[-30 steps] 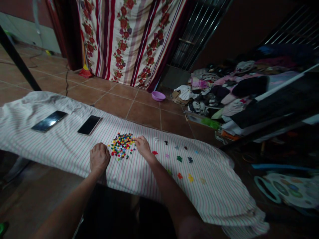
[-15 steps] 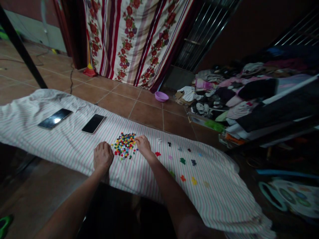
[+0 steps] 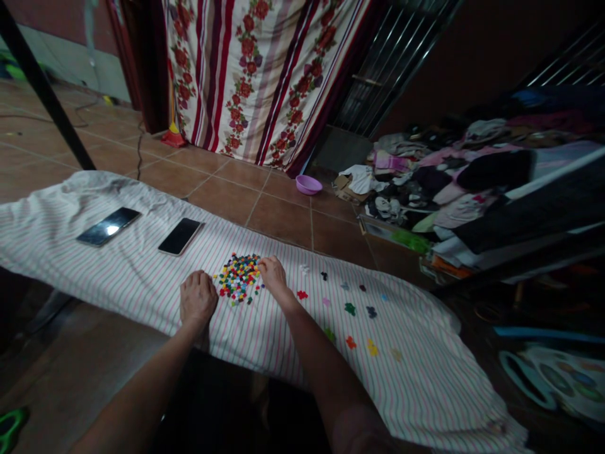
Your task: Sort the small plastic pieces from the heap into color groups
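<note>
A heap of tiny multicoloured blocks (image 3: 239,277) is spread on a striped cloth (image 3: 265,337). Just left of it my left hand (image 3: 197,296) rests on the cloth, fingers curled in and nothing visible in them. At the heap's right edge my right hand (image 3: 273,274) has thumb and fingertips pinched together; whatever is between them is too small to make out. Right of that hand lie small clusters sorted by colour, among them a red cluster (image 3: 302,294), a dark green cluster (image 3: 350,309), an orange cluster (image 3: 350,342) and a yellow cluster (image 3: 372,347).
Two phones, a dark one (image 3: 108,226) and a light-edged one (image 3: 181,236), lie on the cloth to the left. Beyond, a purple basin (image 3: 309,185) stands on the tiled floor before a floral curtain (image 3: 246,82). Piled clothes (image 3: 425,170) fill the far right.
The view has shifted slightly, so everything sits a little farther right and lower. Both hands keep nearly the same places beside the heap, the right one still pinched at its edge.
</note>
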`<move>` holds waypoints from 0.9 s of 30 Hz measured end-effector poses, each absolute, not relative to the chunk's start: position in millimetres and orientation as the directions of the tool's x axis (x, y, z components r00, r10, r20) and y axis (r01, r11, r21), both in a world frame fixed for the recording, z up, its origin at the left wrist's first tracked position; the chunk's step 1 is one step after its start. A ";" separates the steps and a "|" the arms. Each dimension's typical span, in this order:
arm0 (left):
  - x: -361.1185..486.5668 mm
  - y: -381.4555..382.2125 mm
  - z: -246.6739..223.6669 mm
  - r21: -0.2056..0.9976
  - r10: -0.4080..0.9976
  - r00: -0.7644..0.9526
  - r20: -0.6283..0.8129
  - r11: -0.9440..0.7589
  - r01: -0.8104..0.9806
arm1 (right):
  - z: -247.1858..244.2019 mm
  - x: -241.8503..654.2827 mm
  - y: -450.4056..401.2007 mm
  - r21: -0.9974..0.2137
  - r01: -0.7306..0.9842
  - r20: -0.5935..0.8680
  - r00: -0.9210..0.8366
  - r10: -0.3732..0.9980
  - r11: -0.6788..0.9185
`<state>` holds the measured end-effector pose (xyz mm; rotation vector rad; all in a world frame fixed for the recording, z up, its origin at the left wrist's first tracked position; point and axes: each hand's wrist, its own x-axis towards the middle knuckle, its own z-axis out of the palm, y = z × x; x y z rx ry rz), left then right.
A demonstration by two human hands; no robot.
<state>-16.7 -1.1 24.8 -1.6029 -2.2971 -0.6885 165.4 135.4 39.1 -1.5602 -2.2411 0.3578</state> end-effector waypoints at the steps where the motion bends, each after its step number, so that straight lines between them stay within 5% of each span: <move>1: -16.8 -0.9 24.7 0.237 0.809 -0.360 0.464 0.278 0.931 | 38.7 164.3 136.6 -0.425 0.842 0.164 -0.291 0.943 0.333; 27: -16.0 -1.8 28.1 0.301 0.819 -0.375 0.434 0.261 0.917 | 31.2 173.1 144.2 -0.489 0.805 0.164 -0.293 0.942 0.335</move>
